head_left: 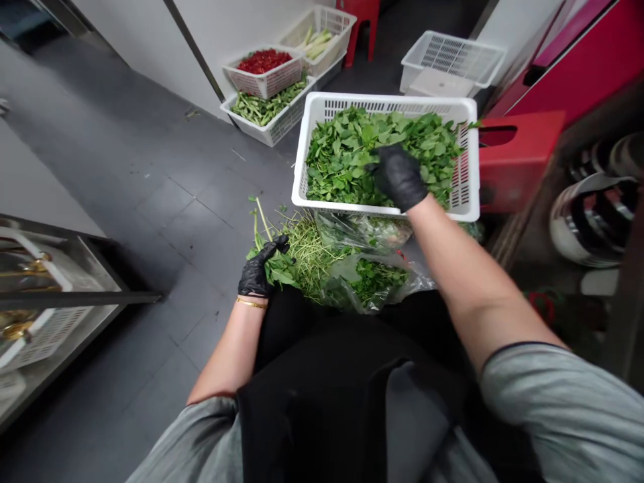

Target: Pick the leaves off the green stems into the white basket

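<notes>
My left hand (259, 270), in a black glove, is closed around a bunch of leafy green stems (263, 218), their pale ends pointing up and away. Beside it lies a pile of thin green stems (306, 251). My right hand (400, 176), also gloved in black, reaches over the white plastic basket (385, 102). Its fingers look slightly apart at the heap of picked green leaves (342, 157) inside, though the tips partly blend into the leaves. Close to my lap, a clear plastic bag (347, 272) holds more leafy greens (377, 280).
White baskets hold red chillies (264, 62), green pods (261, 107) and pale long vegetables (318, 43) by the wall. Another white basket (453, 57) sits behind mine. A red stool (523, 157) is at the right, a metal rack (75, 298) at the left, over grey floor tiles (186, 228).
</notes>
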A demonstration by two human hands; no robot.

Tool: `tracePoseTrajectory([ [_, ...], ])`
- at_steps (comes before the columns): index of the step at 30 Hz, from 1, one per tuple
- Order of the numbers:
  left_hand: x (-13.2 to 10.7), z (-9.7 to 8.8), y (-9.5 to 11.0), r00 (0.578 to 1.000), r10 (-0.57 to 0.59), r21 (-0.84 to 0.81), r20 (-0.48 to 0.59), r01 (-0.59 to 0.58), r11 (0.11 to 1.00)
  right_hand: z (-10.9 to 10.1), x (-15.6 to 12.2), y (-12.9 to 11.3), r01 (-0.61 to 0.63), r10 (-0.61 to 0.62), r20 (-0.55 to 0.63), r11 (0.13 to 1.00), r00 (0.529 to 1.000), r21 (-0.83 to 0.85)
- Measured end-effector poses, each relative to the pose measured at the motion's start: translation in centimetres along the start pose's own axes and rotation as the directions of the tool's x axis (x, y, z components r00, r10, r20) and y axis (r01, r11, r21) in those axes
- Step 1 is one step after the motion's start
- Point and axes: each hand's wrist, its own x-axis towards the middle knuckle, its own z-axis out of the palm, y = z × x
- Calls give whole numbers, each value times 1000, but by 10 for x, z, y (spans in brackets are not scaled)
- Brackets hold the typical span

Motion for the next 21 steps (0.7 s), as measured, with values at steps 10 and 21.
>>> tracePoseTrajectory([
  [10, -13, 12, 3, 991, 121, -72, -57, -125, 990, 98, -104, -83, -254, -257, 406, 468, 877, 846],
  [21, -41, 23, -14, 976, 185, 386, 113, -215, 897, 73, -144, -91, -543, -103, 543, 24, 833, 839],
])
